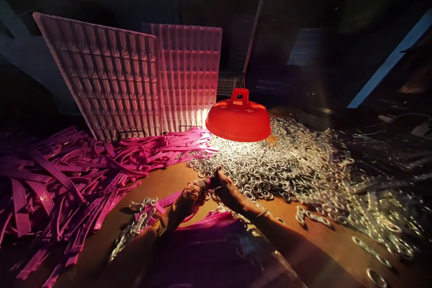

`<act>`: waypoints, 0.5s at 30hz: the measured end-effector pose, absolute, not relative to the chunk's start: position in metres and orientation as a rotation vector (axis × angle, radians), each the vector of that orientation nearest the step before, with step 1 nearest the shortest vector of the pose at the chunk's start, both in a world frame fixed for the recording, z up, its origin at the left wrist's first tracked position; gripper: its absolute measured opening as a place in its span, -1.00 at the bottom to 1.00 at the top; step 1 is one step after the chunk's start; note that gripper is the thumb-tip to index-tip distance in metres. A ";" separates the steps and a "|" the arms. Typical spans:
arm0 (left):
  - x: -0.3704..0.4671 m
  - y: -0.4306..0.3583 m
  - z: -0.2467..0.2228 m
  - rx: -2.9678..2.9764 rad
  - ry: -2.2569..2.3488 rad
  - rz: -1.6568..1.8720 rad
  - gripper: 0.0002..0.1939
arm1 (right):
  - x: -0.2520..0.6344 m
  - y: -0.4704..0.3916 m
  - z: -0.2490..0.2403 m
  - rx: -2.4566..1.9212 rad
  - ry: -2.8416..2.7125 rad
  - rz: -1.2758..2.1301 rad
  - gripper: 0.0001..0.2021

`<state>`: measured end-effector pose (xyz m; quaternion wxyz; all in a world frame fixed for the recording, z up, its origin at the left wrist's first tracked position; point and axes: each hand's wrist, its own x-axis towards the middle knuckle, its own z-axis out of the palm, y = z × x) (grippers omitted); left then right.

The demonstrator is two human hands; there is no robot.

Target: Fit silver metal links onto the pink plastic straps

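Here, the left hand [194,192] closes around a flat magenta strap [195,213], which curves below the fist, between the forearms. The right hand [229,190] meets it; whether its fingers pinch something, I cannot tell. Better to keep such bendable strap firm near its end. Beyond lie shiny round metal rings [251,177], then the smooth red lampshade [238,121] and ribbed translucent trays [111,76].

Bare left hand [195,192] and right hand [231,191], thin wristband [262,213] on each.

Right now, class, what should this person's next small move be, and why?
Probably steady the pink strap with the left hand, which grips it, since the right hand meets that hand close before the metal rings.
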<state>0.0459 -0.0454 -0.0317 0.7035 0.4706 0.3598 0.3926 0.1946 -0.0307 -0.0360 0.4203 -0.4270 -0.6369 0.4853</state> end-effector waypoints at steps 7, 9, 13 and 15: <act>0.045 -0.040 -0.044 1.151 0.975 0.838 -0.57 | 0.195 -0.025 -0.044 -1.110 -1.727 1.099 -0.76; 0.047 -0.039 -0.049 1.147 1.031 0.811 -0.58 | 0.195 -0.021 -0.044 -1.126 -1.741 1.108 -0.77; 0.051 -0.044 -0.041 1.072 1.087 0.778 -0.56 | 0.198 -0.015 -0.030 -1.135 -1.817 1.112 -0.73; 0.050 -0.048 -0.025 1.038 1.118 0.765 -0.52 | 0.203 -0.018 -0.015 -1.105 -1.903 1.132 -0.70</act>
